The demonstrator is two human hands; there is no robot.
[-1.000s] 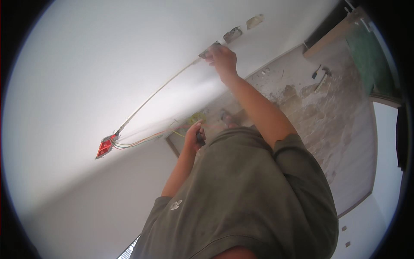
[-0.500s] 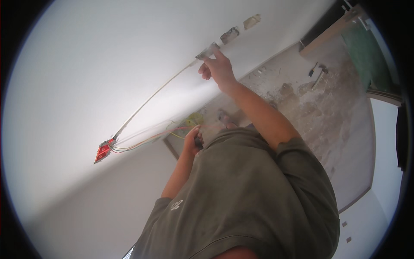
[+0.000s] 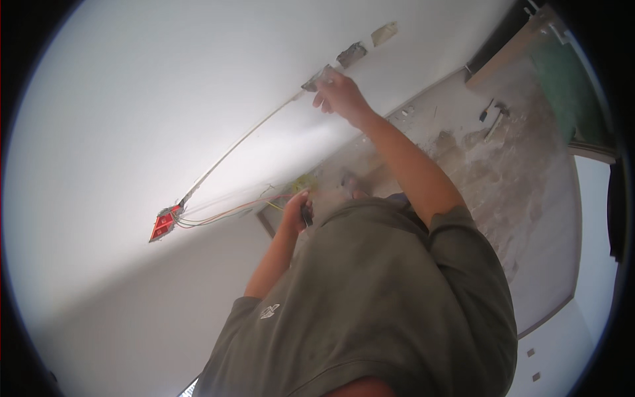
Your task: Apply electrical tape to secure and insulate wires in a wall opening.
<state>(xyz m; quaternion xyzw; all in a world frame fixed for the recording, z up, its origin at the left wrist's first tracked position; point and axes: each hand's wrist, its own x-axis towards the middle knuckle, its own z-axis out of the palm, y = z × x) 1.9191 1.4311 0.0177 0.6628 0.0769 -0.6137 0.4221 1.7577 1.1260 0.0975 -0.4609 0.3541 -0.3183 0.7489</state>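
Note:
My right hand (image 3: 342, 98) reaches up to a rough rectangular recess (image 3: 311, 84) in the white wall. Its fingers are bent, with the fingertips pinched together at the opening; whatever they grip is too blurred to make out. Lower down, my left hand (image 3: 296, 208) is closed around a dark object (image 3: 306, 216), perhaps a tool handle, mostly hidden by the fingers. Thin red and yellow wires (image 3: 225, 217) run to this hand from a red wall box (image 3: 164, 223). A narrow plastered groove (image 3: 235, 145) links the red box with the recess.
Two more wall cut-outs, a grey recess (image 3: 351, 55) and a beige one (image 3: 384, 34), continue the row. Debris and pale dust cover the floor (image 3: 476, 172). A hammer (image 3: 496, 122) and a dark-handled tool (image 3: 487, 109) lie there. Yellow wire (image 3: 304, 182) bunches beyond my left hand.
My right hand stays at the recess, its raised index finger now lower and more bent. My left hand keeps its hold on the dark object. The view has shifted slightly.

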